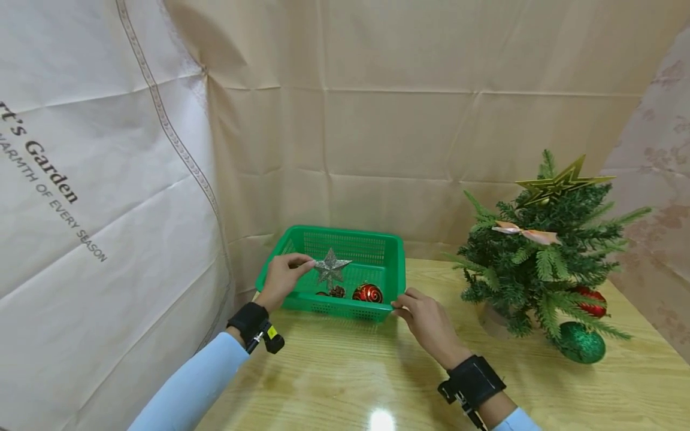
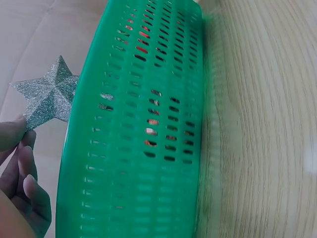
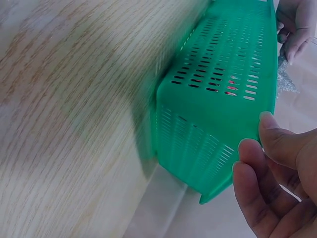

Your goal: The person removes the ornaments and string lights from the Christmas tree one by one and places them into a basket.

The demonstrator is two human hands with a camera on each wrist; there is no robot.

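Note:
My left hand pinches one point of a glittery silver star between thumb and fingers. The star is held up over the green plastic basket, partly behind its wall in the left wrist view. At the basket's near right corner, my right hand grips the rim with thumb and fingertips. Inside the basket lie a red bauble with gold swirls and a small pinecone. A bit of something red beside the pinecone is mostly hidden by the front wall.
To the right stands a small artificial Christmas tree. It carries a gold star, a pale bow, a red bauble and a green glitter bauble. Cloth hangs behind the wooden table and along both sides.

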